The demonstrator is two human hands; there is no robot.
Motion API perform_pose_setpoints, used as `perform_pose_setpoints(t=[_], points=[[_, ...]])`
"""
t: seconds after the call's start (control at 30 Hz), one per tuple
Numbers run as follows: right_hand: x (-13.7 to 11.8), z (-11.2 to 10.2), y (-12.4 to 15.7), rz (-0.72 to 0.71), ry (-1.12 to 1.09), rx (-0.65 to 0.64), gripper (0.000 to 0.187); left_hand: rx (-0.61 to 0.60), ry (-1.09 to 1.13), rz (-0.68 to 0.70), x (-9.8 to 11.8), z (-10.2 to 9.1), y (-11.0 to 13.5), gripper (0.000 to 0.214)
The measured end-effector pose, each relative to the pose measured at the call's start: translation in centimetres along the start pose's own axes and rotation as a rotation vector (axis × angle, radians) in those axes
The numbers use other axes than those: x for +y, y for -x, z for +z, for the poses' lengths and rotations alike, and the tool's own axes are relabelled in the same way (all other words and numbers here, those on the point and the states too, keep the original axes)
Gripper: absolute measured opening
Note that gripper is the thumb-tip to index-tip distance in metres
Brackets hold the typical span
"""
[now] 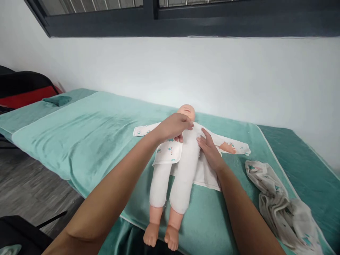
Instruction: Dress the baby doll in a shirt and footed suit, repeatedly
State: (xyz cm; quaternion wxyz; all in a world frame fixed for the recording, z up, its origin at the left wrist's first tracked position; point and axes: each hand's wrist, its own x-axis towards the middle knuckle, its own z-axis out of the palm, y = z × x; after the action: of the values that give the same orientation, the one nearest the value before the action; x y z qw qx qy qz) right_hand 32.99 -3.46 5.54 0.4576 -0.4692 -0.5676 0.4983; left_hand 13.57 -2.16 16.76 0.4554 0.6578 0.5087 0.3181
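A baby doll (183,173) lies on its back, its head toward the wall and its bare feet toward me. A white baby shirt (168,152) with small prints has its sleeves over both doll arms. Its front is spread apart, one panel folded over the doll's hip and the other under its side. Below the neck, my left hand (176,125) is closed with bent fingers at the shirt's edge; the exact grip is partly hidden. My right hand (211,150) rests against the doll's side, thumb and forefinger apart, the other fingers mostly hidden.
A green cover (87,141) lies over the bed against a white wall (170,71). Crumpled printed baby clothing (281,205) lies at the right. A black and red chair (29,88) stands at the far left, and a dark window frame (186,24) is above.
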Motion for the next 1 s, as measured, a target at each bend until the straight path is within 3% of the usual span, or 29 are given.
perform_pose_setpoints(t=[0.1, 0.2, 0.33, 0.43, 0.53, 0.63, 0.73, 0.83, 0.9, 1.0], points=[[0.0, 0.1, 0.0, 0.000, 0.029, 0.022, 0.081, 0.127, 0.034, 0.159, -0.8, 0.4, -0.6, 0.015], [0.5, 0.1, -0.1, -0.008, 0.035, 0.031, 0.080, 0.298, -0.176, 0.262, -2.9, 1.1, -2.2, 0.015], [1.1, -0.5, -0.4, -0.020, 0.125, 0.113, 0.075, 0.259, -0.275, 0.312, -4.6, 2.3, -3.9, 0.019], [1.3, -2.0, -0.6, -0.041, 0.196, 0.332, 0.055, 0.242, -0.227, 0.363, -4.2, 3.1, -4.8, 0.019], [1.4, -4.5, -0.9, -0.090, 0.145, 0.650, 0.035, 0.151, -0.367, 0.369, -2.8, 4.3, -6.1, 0.021], [1.9, -6.7, -1.4, -0.129, 0.174, 0.908, 0.029, -0.095, -0.703, 0.342, -1.2, 6.6, -7.6, 0.025], [2.4, -7.7, -1.7, -0.029, 0.105, 0.917, 0.031, -0.296, -1.007, 0.361, 0.0, 9.6, -8.7, 0.028], [2.7, -8.1, -1.8, 0.013, 0.014, 0.887, 0.033, -0.391, -1.143, 0.364, 0.3, 12.2, -9.3, 0.027], [2.8, -8.7, -1.7, -0.054, -0.056, 0.939, 0.028, -0.410, -1.158, 0.375, 0.3, 12.8, -9.6, 0.028], [2.8, -9.8, -1.4, -0.153, -0.137, 1.034, 0.020, -0.314, -1.159, 0.463, 0.0, 12.0, -10.0, 0.036]])
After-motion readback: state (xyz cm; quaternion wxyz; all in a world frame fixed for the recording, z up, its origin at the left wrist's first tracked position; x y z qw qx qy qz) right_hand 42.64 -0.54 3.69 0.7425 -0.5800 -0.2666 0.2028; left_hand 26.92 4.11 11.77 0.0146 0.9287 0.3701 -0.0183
